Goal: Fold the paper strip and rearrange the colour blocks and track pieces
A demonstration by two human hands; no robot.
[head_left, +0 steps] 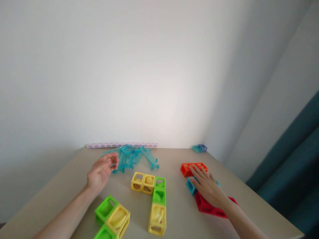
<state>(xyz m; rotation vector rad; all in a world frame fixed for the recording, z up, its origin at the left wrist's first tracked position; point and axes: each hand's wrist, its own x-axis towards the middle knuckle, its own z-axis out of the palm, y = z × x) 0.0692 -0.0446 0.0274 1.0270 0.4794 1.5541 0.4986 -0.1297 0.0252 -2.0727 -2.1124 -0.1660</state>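
Observation:
My left hand (99, 172) is raised above the left side of the table, its fingers loosely curled and apart from the thumb, with nothing visible in it. Just beyond it lies a heap of translucent teal plastic pieces (129, 155). My right hand (208, 187) is stretched flat with spread fingers over several cube blocks. Under its palm and fingers are a blue block (190, 186), partly hidden, and a red row of blocks (206, 207). The fingertips reach an orange-red row of blocks (186, 170); whether they press on it I cannot tell.
Between my hands lies an angled chain of yellow and green cube blocks (159, 203). Another green and yellow group (117, 217) sits at the near left. A patterned lilac strip (122, 145) runs along the wall. Small blue pieces (200, 148) lie in the far right corner; teal curtains (286, 186) hang at right.

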